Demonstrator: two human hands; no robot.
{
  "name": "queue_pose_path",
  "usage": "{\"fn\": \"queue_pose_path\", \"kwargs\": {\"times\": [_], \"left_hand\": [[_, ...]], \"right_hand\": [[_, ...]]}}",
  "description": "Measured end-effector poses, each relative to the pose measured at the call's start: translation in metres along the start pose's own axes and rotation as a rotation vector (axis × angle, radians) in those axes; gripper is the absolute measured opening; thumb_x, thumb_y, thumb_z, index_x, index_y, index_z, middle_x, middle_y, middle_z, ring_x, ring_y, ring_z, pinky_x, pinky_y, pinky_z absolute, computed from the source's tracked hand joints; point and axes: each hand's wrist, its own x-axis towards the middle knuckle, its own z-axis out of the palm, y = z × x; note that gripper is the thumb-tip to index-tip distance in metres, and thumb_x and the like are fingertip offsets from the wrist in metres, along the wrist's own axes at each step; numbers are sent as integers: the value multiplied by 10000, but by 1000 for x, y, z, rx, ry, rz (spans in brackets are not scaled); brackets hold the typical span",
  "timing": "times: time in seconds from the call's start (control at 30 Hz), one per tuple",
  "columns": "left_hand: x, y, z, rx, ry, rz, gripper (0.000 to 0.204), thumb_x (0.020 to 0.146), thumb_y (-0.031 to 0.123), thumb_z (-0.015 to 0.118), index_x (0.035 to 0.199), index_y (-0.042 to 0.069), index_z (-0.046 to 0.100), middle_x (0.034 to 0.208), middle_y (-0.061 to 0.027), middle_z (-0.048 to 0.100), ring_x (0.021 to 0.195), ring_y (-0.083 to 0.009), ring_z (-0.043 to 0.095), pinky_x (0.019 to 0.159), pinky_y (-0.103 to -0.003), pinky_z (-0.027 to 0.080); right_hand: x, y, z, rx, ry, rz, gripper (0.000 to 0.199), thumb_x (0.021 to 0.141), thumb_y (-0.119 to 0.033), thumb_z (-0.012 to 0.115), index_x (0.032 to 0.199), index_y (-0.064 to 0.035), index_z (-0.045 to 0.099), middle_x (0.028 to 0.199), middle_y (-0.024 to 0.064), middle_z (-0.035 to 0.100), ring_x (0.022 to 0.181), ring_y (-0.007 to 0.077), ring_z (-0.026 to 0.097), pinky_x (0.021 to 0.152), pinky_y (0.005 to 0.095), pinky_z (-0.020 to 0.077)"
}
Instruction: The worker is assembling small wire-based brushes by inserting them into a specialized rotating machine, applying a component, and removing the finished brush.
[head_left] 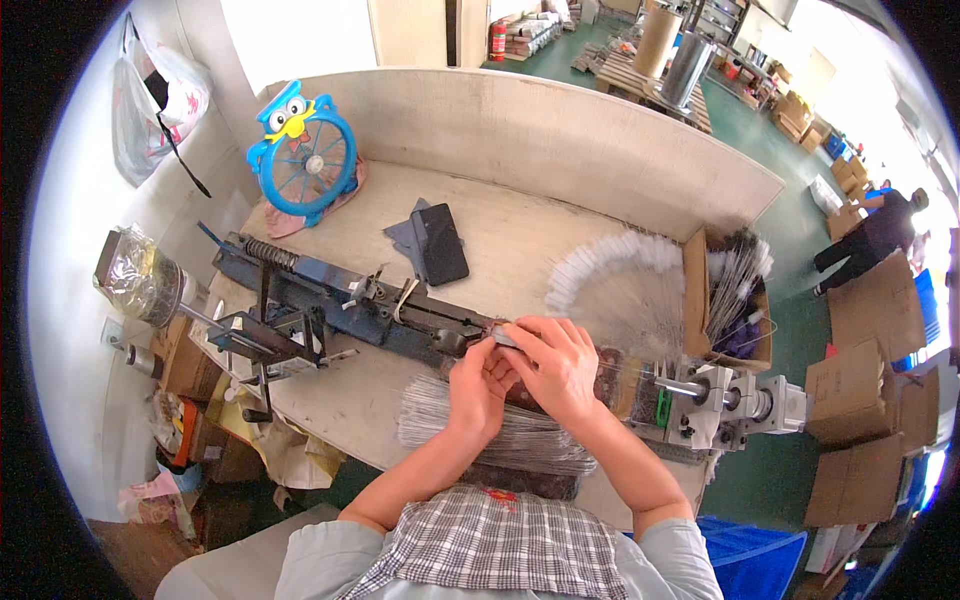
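My left hand (pixel 478 388) and my right hand (pixel 558 368) meet at the middle of a long dark metal bench machine (pixel 345 300). Their fingertips are pinched close together around a small greyish-white piece (pixel 504 338), whose kind I cannot make out. Below and around my wrists lies a thick bundle of thin metal wires (pixel 430 412). Beyond my right hand, thin wire-stemmed brushes with white bristle tips (pixel 610 262) are spread in a fan on the table. The machine's shaft and silver clamp block (pixel 710 400) stand at the right.
A blue bird-shaped fan (pixel 305 150) and a black phone (pixel 440 245) rest on the table (pixel 510 220). An open carton (pixel 695 290) holds more wire brushes. A crank handle (pixel 258 414) sticks out at left. Cardboard boxes (pixel 850 390) and another person (pixel 875 235) are at right.
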Motion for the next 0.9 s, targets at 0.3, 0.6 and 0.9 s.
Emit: {"fn": "queue_pose_path", "kwargs": {"times": [0.3,0.6,0.9], "left_hand": [[0,-3,5,32,7,50,161,931,134,514,1028,22,576,985,-57,625,855,-134,621,767,-287,510],[-1,-3,2,-18,-12,52,150,921,129,522,1010,25,584,932,-60,636,832,-141,624,772,-299,506],[0,-3,8,85,14,75,143,897,75,538,1016,10,586,961,-63,637,832,-140,629,767,-291,513]], "right_hand": [[-1,4,-2,-1,-7,-24,182,668,-137,733,844,-112,694,887,1,651,816,205,614,690,342,466],[-5,7,-1,4,5,-29,214,675,-153,723,883,-121,686,913,0,643,834,199,612,722,347,463],[-5,11,-11,-16,-18,-39,226,676,-176,730,895,-135,692,923,2,637,826,204,606,712,348,460]]}}
